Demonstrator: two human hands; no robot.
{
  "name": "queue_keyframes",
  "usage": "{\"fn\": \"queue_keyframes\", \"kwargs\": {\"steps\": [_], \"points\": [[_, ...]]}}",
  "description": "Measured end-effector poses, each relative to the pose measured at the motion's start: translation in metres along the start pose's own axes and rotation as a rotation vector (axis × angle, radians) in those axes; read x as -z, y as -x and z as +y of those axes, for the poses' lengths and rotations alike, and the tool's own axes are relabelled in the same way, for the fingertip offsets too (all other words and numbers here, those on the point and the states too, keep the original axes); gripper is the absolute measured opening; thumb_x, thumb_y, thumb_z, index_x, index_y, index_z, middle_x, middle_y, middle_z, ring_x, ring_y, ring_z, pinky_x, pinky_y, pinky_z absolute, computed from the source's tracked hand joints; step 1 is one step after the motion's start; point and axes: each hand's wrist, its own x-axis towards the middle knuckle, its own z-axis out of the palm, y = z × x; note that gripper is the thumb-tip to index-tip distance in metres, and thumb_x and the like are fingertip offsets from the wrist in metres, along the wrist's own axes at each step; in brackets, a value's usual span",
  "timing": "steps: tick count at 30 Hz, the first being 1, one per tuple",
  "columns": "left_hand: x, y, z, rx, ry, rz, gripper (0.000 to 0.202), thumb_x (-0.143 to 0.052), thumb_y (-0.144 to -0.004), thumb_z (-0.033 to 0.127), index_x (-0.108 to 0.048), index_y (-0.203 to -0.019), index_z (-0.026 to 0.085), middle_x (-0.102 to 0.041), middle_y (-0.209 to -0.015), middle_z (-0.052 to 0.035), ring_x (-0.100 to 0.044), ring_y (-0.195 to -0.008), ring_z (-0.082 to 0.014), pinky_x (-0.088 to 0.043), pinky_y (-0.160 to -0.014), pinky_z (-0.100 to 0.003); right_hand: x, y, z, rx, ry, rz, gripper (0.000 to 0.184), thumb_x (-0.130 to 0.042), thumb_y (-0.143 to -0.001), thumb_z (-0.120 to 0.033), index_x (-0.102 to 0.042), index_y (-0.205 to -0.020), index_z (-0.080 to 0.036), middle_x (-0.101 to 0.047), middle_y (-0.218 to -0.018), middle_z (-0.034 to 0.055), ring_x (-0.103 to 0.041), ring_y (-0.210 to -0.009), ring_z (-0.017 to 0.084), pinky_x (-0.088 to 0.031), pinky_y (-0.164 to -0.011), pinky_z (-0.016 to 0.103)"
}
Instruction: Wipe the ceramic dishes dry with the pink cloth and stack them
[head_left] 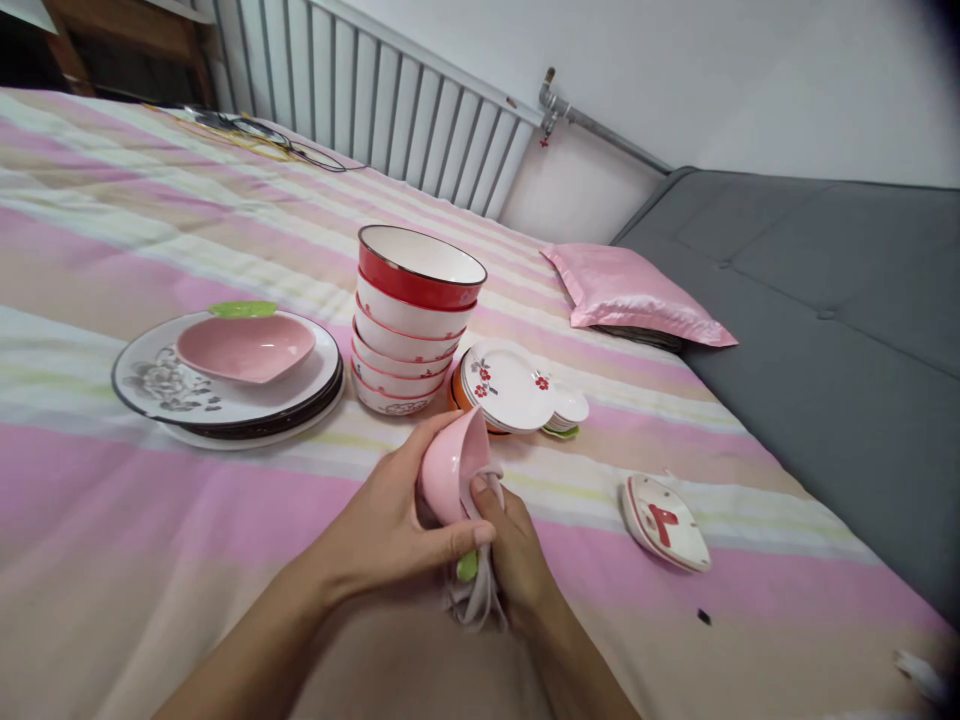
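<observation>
My left hand (397,515) wraps round a pink bowl (448,468) with a green leaf-shaped tab, tilted up on its side. In my right hand (517,545) is a light grey cloth (480,592), pressed by the thumb against the bowl's inner rim; part of the cloth hangs below. Just beyond stands a stack of red and white bowls (412,345). A similar pink bowl (247,348) with a green leaf tab rests on a pile of plates (161,385) to the left.
Small flowered plates (517,385) and little white dishes (570,402) lie beyond my hands. Rectangular dishes (664,525) sit to the right, near a small black piece (703,617). Farther off are a pink pillow (637,290), a grey headboard (825,280), cables (262,135) and a radiator (375,95).
</observation>
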Motion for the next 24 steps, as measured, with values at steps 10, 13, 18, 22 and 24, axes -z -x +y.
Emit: {"fn": "queue_keyframes", "kwargs": {"steps": [10,13,18,22,24], "points": [[0.004,0.001,0.003,0.039,-0.064,0.029,0.063,-0.063,-0.070,0.041,-0.044,-0.124,0.018,-0.058,-0.115,-0.0100,-0.053,-0.109,-0.0321,-0.046,-0.086,-0.038,0.001,0.005,-0.009,0.118,0.318,-0.100,0.037,-0.041,-0.091,-0.048,-0.052,-0.072,-0.018,-0.049,-0.068,0.0001,-0.046,-0.065,0.013,-0.041,-0.061,0.024],[0.005,0.002,0.001,0.052,-0.034,0.057,0.064,-0.061,-0.069,0.049,-0.044,-0.122,0.018,-0.057,-0.116,-0.0104,-0.054,-0.105,-0.0318,-0.046,-0.083,-0.038,0.001,0.006,-0.005,0.155,0.362,-0.097,0.038,-0.039,-0.092,-0.048,-0.050,-0.070,-0.019,-0.047,-0.065,-0.0008,-0.044,-0.061,0.013,-0.038,-0.059,0.024],[0.009,0.001,0.004,0.078,-0.022,0.022,0.056,-0.057,-0.072,0.053,-0.048,-0.116,0.019,-0.059,-0.113,-0.0080,-0.050,-0.111,-0.0324,-0.044,-0.085,-0.036,0.002,0.006,-0.002,0.208,0.440,-0.095,0.035,-0.039,-0.094,-0.044,-0.052,-0.073,-0.018,-0.054,-0.068,0.0007,-0.047,-0.063,0.014,-0.038,-0.063,0.025],[0.012,0.000,0.007,0.102,0.020,-0.016,0.048,-0.054,-0.074,0.054,-0.054,-0.105,0.018,-0.061,-0.100,-0.0055,-0.055,-0.097,-0.0283,-0.044,-0.079,-0.034,0.001,0.007,-0.006,0.230,0.463,-0.104,0.033,-0.039,-0.094,-0.041,-0.055,-0.075,-0.018,-0.057,-0.071,0.0010,-0.051,-0.066,0.015,-0.038,-0.065,0.026],[0.012,0.000,0.007,0.107,0.041,-0.054,0.045,-0.051,-0.076,0.056,-0.057,-0.098,0.017,-0.061,-0.090,-0.0042,-0.056,-0.086,-0.0250,-0.044,-0.073,-0.032,0.000,0.007,-0.008,0.241,0.458,-0.101,0.031,-0.040,-0.094,-0.040,-0.057,-0.079,-0.018,-0.060,-0.074,0.0016,-0.054,-0.070,0.016,-0.039,-0.066,0.026]]}}
